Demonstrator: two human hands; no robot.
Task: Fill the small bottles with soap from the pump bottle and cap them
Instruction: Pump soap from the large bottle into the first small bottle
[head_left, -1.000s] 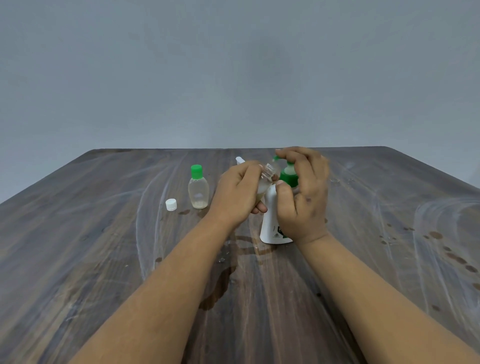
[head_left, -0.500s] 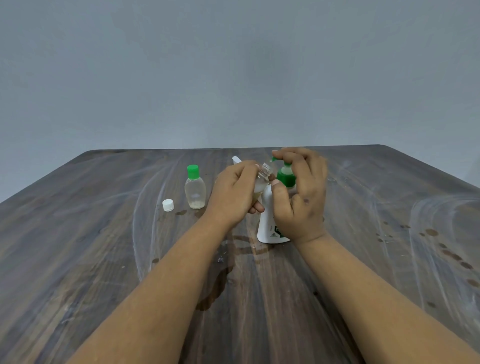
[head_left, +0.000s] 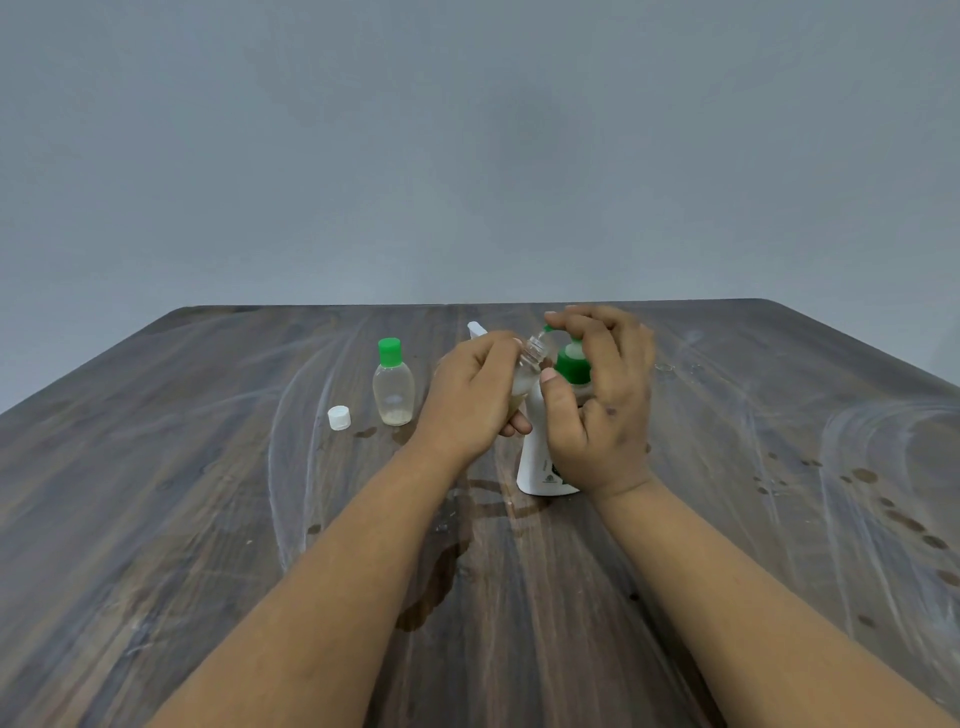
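A white pump bottle (head_left: 535, 457) with a green pump head (head_left: 571, 366) stands at the table's middle. My right hand (head_left: 602, 395) lies over the pump head, fingers on its top and thumb against the bottle's side. My left hand (head_left: 475, 397) grips a small clear uncapped bottle (head_left: 530, 366), tilted with its mouth at the green nozzle tip (head_left: 548, 329). A second small clear bottle (head_left: 393, 387) with a green cap stands upright to the left. A loose white cap (head_left: 338, 417) lies left of it.
The dark wooden table (head_left: 208, 519) shows wet stains near the pump bottle and drops at the right. A white object (head_left: 477, 329) pokes out behind my left hand. A grey wall stands beyond the far edge.
My hands and both bottles stay in nearly the same place. My right fingers have shifted slightly on the pump head, and the small bottle's mouth sits closer to the nozzle.
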